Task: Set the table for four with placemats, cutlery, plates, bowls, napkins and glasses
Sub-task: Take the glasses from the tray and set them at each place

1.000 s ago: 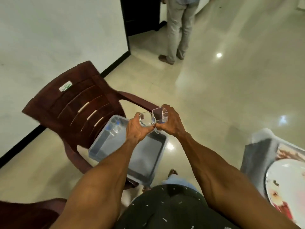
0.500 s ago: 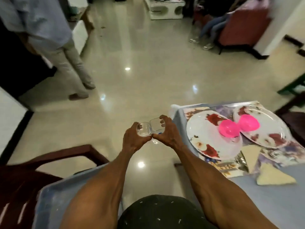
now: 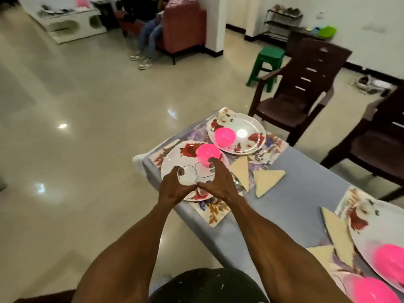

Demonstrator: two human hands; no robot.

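My left hand (image 3: pixel 175 188) grips a clear glass (image 3: pixel 187 174) and my right hand (image 3: pixel 217 179) grips a second clear glass (image 3: pixel 203 170); both are held side by side above the near-left floral plate (image 3: pixel 172 160). A pink bowl (image 3: pixel 207 152) sits on that plate. Behind it a second floral plate (image 3: pixel 249 132) carries another pink bowl (image 3: pixel 225 136). Floral placemats (image 3: pixel 215 212) lie under the plates on the blue-grey table (image 3: pixel 290 200). Folded cream napkins (image 3: pixel 267 179) and cutlery (image 3: pixel 261 156) lie between the settings. At the lower right, another plate (image 3: pixel 371 221) holds a pink bowl (image 3: pixel 389 262).
Two dark brown plastic chairs (image 3: pixel 301 84) stand at the table's far side, with a green stool (image 3: pixel 267 62) behind. A person's legs (image 3: pixel 148 38) show at a red sofa in the back. Shiny tiled floor lies to the left of the table.
My view has swung right from the chair with the grey tub to the table. Both hands have carried the two glasses over the near-left plate.
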